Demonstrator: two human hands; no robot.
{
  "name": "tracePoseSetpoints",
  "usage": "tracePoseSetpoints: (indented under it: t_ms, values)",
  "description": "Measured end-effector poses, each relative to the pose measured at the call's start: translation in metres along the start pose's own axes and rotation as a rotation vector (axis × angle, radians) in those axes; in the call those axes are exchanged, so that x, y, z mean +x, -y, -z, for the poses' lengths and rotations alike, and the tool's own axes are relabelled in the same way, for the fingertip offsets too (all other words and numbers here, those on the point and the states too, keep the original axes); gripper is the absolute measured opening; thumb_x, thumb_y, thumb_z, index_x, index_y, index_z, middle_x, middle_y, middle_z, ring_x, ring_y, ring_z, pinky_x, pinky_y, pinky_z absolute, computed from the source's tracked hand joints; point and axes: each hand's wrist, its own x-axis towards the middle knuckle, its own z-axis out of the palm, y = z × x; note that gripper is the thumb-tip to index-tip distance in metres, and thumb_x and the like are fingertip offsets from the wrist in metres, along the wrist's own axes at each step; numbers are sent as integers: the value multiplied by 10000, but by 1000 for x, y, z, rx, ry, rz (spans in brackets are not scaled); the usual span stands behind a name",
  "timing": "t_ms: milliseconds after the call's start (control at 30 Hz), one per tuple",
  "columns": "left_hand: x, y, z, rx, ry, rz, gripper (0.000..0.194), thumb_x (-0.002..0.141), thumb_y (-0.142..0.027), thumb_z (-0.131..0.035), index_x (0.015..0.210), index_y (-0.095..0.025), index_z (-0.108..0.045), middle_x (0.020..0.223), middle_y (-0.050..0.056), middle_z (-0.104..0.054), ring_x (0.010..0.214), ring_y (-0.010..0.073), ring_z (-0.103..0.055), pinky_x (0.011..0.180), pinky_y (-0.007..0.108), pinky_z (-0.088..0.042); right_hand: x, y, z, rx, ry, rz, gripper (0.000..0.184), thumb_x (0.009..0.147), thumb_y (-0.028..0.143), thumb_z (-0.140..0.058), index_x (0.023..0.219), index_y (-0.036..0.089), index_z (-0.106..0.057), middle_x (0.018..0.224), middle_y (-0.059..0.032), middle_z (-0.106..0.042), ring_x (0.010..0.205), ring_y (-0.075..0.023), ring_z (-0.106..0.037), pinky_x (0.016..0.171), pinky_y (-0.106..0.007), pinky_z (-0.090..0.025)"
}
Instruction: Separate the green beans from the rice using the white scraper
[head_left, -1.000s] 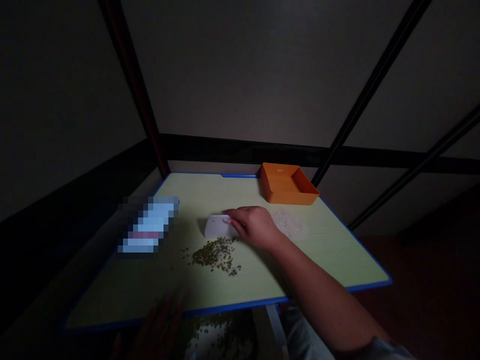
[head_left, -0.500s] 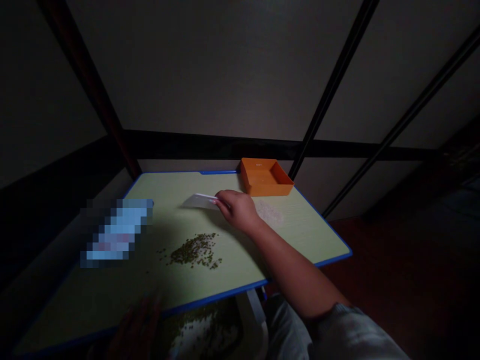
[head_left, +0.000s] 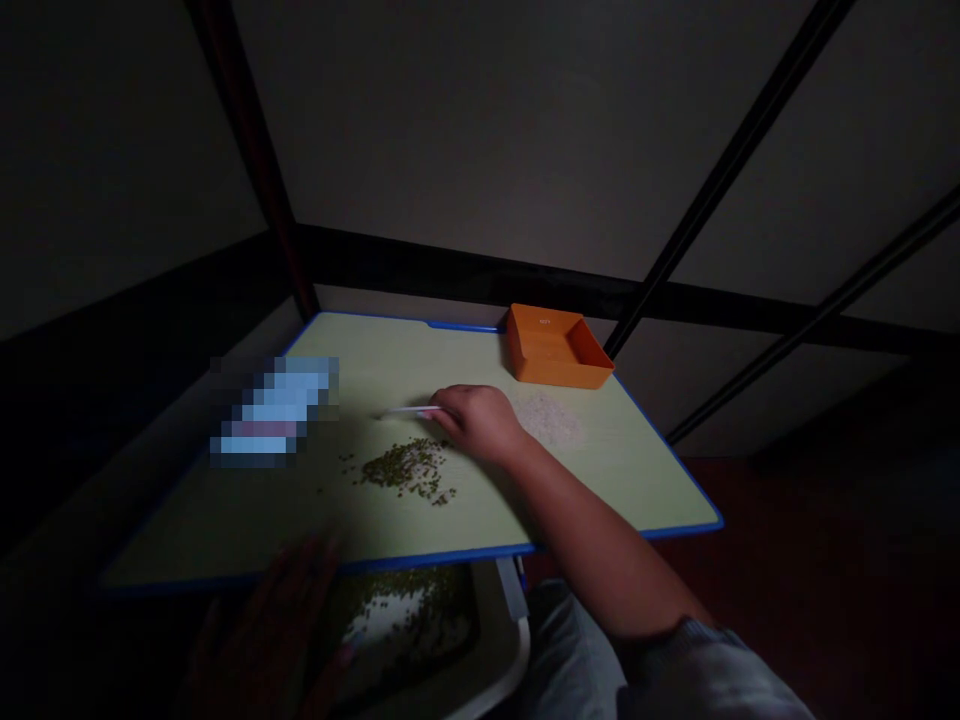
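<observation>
Right hand (head_left: 480, 420): pinching white card (head_left: 411, 409) | beans (head_left: 401, 466): on counter (head_left: 637, 475), nearer the body than that hand | left hand (head_left: 274, 605): dim, can't tell | step: apparently sweeping; next calls for lowering card

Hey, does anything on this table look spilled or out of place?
Possibly: a few stray green grains lie left of the main pile, apart from it, and pale grains sit loose on the table, in front of the orange box. Loose grains look spilled, but that could be deliberate.
</observation>
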Motion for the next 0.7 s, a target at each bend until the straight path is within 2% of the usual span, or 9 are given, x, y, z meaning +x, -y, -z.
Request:
tracePoseSetpoints:
  t_ms: [133, 267, 467, 567, 700]
  values:
    - [-2, -5, 9, 53, 54, -11, 647, 887, -493, -375, 1470, -401, -111, 1562, 26, -387, 1432, 278, -401, 1136, 607, -389, -2, 1, -2, 41, -25, -3, 285, 979, 331, -486, 882, 174, -703, 857, -68, -717, 729, -149, -578, 646, -286, -318]
    - [-5, -3, 11, 86, 50, -8, 649, 887, -510, -356, 1469, -403, -91, 1556, 14, -388, 1428, 272, -405, 1099, 615, -432, -4, 1, 0, 60, -73, -59, 262, 967, 324, -491, 891, 183, -699, 854, -67, -721, 746, -163, -600, 653, -276, -331]
    - [-3, -3, 9, 98, 28, -42, 653, 887, -514, -360, 1473, -387, -101, 1542, 29, -398, 1407, 280, -432, 1056, 634, -472, -3, -16, 10, 56, -209, -330, 275, 950, 350, -484, 992, 167, -686, 869, -111, -737, 743, -212, -634, 618, -278, -339]
    - [-3, -4, 10, 100, 14, -53, 653, 889, -519, -348, 1475, -378, -98, 1533, 40, -408, 1400, 286, -440, 1042, 646, -482, -1, -31, 14, 72, -238, -445, 242, 918, 329, -533, 942, 148, -692, 856, -129, -735, 736, -223, -635, 600, -281, -334]
    - [-2, -4, 12, 97, -10, -61, 641, 893, -511, -337, 1475, -375, -106, 1521, 46, -424, 1385, 293, -456, 1025, 659, -491, 0, -41, 17, 113, -231, -524, 229, 912, 323, -554, 882, 140, -689, 833, -120, -730, 721, -206, -630, 598, -280, -348]
